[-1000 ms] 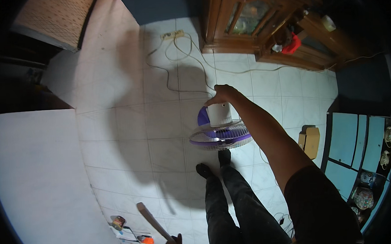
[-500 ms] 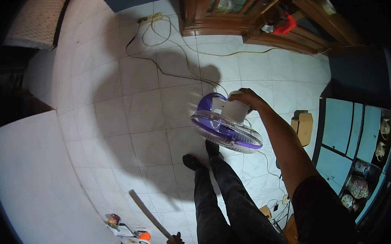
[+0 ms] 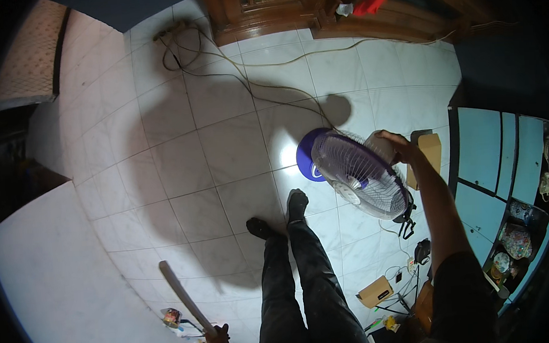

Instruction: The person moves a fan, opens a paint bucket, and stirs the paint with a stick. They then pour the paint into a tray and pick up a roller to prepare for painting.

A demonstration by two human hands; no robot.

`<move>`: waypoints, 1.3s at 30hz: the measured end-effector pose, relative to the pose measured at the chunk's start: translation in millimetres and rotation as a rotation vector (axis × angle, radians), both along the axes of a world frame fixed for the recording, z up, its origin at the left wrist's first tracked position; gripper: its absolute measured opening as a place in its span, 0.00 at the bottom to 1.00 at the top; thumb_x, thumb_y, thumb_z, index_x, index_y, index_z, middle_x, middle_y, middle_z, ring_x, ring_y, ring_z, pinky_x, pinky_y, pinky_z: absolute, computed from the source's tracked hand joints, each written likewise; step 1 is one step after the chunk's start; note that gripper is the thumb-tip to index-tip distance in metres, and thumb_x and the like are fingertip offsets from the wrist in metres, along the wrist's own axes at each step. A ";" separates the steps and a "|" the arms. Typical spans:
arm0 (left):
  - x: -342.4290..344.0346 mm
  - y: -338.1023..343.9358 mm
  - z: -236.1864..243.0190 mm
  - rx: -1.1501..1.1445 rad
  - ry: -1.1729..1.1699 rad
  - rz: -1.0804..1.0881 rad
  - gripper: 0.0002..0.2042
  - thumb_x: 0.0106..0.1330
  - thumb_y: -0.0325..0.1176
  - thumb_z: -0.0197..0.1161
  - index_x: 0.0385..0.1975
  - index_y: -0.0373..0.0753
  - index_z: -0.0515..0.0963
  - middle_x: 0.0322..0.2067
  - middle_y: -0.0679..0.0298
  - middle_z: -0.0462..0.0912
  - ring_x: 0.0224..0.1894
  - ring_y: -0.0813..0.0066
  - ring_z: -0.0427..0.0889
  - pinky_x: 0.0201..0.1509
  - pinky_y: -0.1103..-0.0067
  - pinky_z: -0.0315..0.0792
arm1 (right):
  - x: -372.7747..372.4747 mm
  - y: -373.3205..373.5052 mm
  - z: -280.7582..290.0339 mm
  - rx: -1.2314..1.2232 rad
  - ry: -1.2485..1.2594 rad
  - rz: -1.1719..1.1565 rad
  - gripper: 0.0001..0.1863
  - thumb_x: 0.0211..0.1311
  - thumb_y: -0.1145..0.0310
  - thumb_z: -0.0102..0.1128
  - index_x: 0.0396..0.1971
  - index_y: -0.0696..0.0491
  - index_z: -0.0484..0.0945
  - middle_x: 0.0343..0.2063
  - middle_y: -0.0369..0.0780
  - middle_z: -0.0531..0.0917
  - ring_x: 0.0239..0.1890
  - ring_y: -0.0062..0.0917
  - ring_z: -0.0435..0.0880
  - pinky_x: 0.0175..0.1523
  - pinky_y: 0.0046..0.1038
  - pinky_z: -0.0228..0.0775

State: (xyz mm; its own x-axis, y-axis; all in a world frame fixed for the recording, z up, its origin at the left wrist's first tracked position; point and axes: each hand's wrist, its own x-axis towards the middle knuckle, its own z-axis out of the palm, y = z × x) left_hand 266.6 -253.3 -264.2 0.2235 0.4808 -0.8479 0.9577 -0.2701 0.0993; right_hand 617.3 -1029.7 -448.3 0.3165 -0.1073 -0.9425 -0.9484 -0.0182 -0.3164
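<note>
My right hand (image 3: 393,145) is closed on the pale motor housing at the back of an electric fan (image 3: 360,174). The fan has a round wire cage with a purple rim, and its purple base (image 3: 310,153) shows behind the cage. Its cage is tilted, facing down toward my legs. Whether the base rests on the floor I cannot tell. At the lower edge, my left hand (image 3: 217,342) is wrapped round a long, pale brown stick (image 3: 183,293). The stick's far end points up and left; its near end runs out of view.
Cables (image 3: 246,74) run from the fan across the white tiled floor (image 3: 237,148) to the far wooden cabinet (image 3: 262,26). On the right stand a cardboard box (image 3: 430,155) and a light blue cupboard (image 3: 478,144). More cords and a small box (image 3: 376,291) lie lower right.
The fan has moved right in my right hand and turned, so more of its cage front shows. My left hand and the stick have shifted slightly left. The whole view has shifted.
</note>
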 end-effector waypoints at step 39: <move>-49.3 -69.6 16.7 -0.001 0.063 0.298 0.18 0.68 0.34 0.69 0.17 0.45 0.69 0.14 0.70 0.69 0.13 0.78 0.67 0.22 0.75 0.72 | -31.3 -70.0 2.5 -0.181 -0.732 0.267 0.17 0.68 0.63 0.67 0.50 0.54 0.74 0.37 0.34 0.81 0.42 0.20 0.80 0.52 0.25 0.71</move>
State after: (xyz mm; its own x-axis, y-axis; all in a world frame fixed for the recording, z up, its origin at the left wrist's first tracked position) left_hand 217.3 -322.9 -247.5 0.0195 0.5167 -0.8560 0.9990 0.0239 0.0372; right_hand 586.0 -1099.6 -445.8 0.8848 -0.0718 -0.4605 -0.4571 -0.3260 -0.8275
